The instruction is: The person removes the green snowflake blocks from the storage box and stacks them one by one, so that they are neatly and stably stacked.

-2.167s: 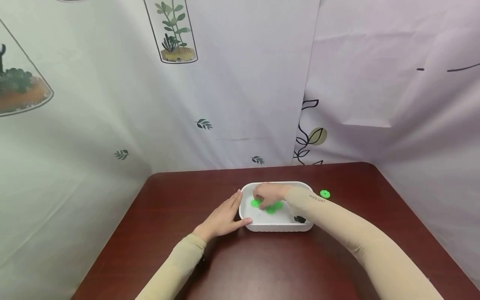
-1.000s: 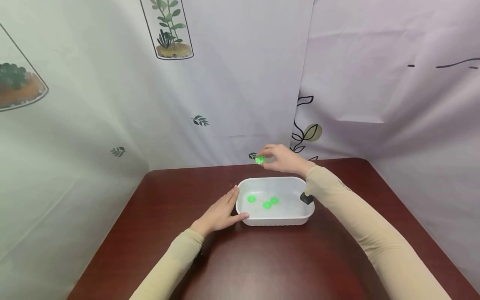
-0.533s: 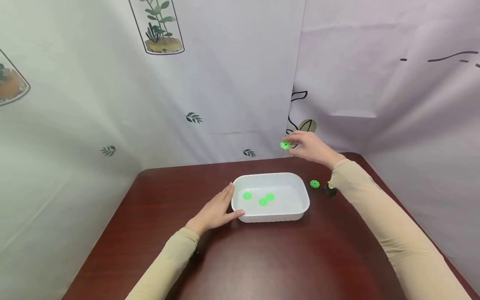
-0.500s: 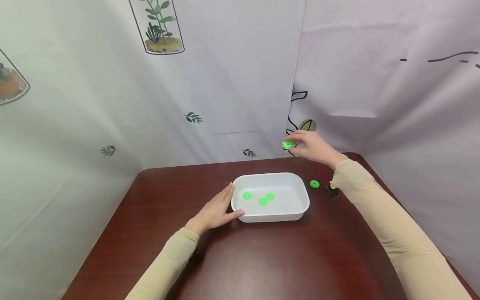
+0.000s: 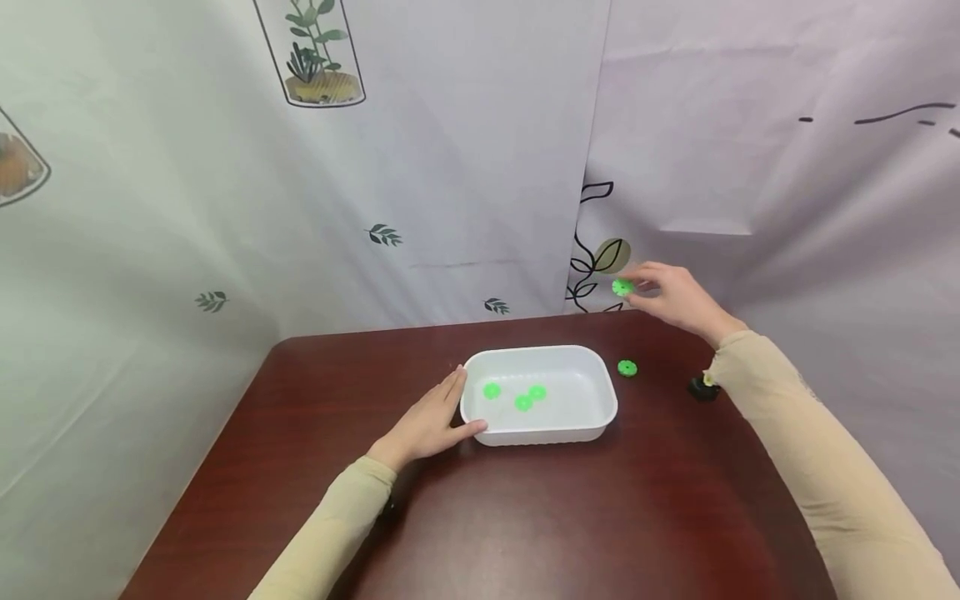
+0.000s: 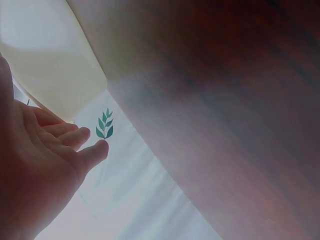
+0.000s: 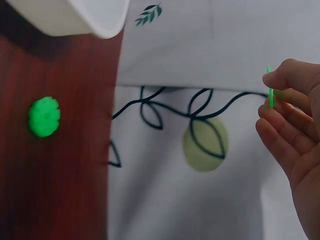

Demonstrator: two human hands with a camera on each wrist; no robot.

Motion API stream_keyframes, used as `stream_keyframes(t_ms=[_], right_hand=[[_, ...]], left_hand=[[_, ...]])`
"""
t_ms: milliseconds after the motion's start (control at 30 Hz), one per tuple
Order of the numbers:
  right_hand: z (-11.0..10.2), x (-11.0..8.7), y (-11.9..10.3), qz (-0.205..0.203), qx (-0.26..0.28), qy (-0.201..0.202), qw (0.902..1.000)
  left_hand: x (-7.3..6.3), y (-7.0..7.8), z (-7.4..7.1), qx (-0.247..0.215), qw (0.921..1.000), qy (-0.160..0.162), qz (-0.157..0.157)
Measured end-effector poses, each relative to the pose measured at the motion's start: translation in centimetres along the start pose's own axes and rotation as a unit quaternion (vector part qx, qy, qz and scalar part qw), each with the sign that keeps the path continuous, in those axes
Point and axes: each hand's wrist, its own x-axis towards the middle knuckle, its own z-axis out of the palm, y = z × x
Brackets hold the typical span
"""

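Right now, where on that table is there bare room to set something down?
The tabletop is bare in front of the white tray, between the sleeves, and left of the left hand out to the table's edge. It's crowded just right of the tray: a green disc, perhaps stacked, lies there, and the right hand holds another disc nearby.

At least five discs, one tray

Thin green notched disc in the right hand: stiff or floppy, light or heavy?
The thin green notched disc is probably stiff: pinched in the right hand, it looks straight edge-on. Being so thin, it's likely light.
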Motion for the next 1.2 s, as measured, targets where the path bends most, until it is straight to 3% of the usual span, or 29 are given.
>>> stream_keyframes(t_ms=[367,700,1200], right_hand=[[2.8,-3.4,4.0,0.045,0.018,-0.014,0.9987],[5.4,-5.8,6.0,0.1,0.044,-0.026,0.9937],[8.5,-7.4,7.1,0.106,0.064,-0.05,0.9911]], left_hand=[[-0.2,0.2,0.3,-0.001,1.0,-0.003,-0.002],[-0.3,0.2,0.4,-0.001,1.0,-0.007,-0.005],[0.0,0.0,0.3,0.005,1.0,-0.002,-0.007]])
